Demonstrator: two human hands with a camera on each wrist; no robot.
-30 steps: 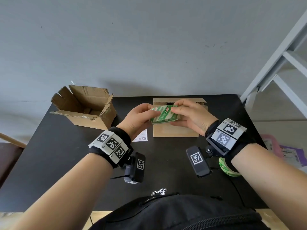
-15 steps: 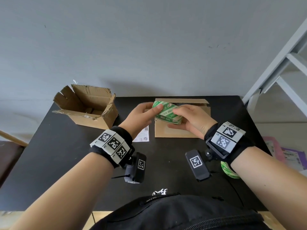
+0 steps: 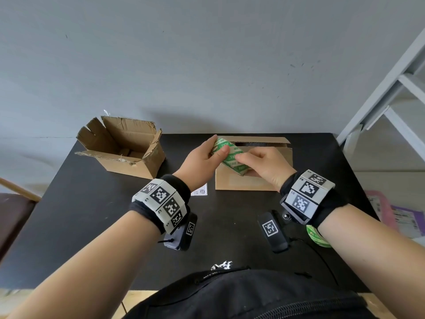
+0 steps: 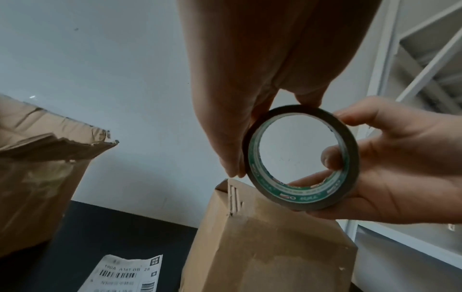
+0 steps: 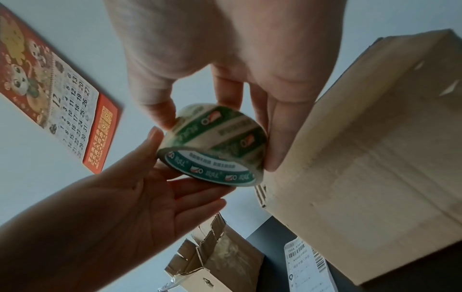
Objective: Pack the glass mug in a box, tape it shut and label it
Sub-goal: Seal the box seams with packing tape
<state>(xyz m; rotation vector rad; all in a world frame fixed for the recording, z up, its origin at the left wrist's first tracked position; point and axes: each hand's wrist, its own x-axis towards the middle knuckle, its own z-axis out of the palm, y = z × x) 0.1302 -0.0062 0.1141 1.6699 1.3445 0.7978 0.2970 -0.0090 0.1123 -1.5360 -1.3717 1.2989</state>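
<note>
Against a grey wall, the black bench carries a torn open box and a shut box. Both hands, left hand and right hand, grip the tape roll above the shut box, its core axis running left-right.

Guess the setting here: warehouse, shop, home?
Likely a home or small office packing spot, not a warehouse: one small black table against a plain wall, a wall calendar, and worn reused boxes.

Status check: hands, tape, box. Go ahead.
Left hand and right hand both grip the tape roll above the box. Top flaps not taped. Nothing blocking.
</note>
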